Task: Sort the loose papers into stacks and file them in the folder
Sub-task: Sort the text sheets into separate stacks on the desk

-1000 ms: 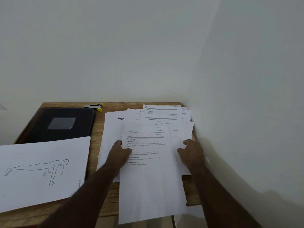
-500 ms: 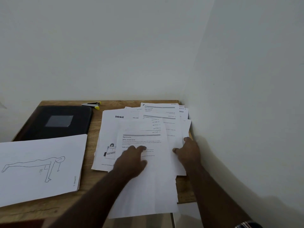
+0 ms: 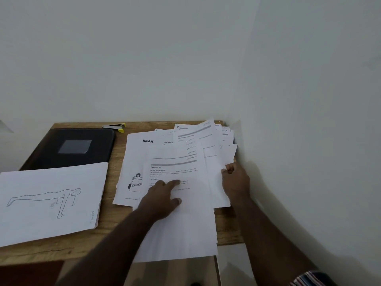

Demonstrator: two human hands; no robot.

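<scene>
We're over the desk [image 3: 115,205] now, and the loose papers [image 3: 185,153] are fanned across its right side, reaching the back right corner. Our left hand [image 3: 162,197] lies flat, fingers straight, pressing down on the top typed sheet [image 3: 185,223], whose lower end hangs out past the front edge. Our right hand [image 3: 235,180] pinches the right edge of the sheets just beside the right edge of the desk. The black folder [image 3: 70,149] sits closed at the back left corner, with a drawing sheet [image 3: 49,201] along the front left, overlapping the folder's near edge, and a small stapler-like tool [image 3: 114,127] by the back edge. The risk we see: that overhanging sheet could slide off the front if the flat hand lifts, and the pinch may drag extra pages along, muddling the stacks.
</scene>
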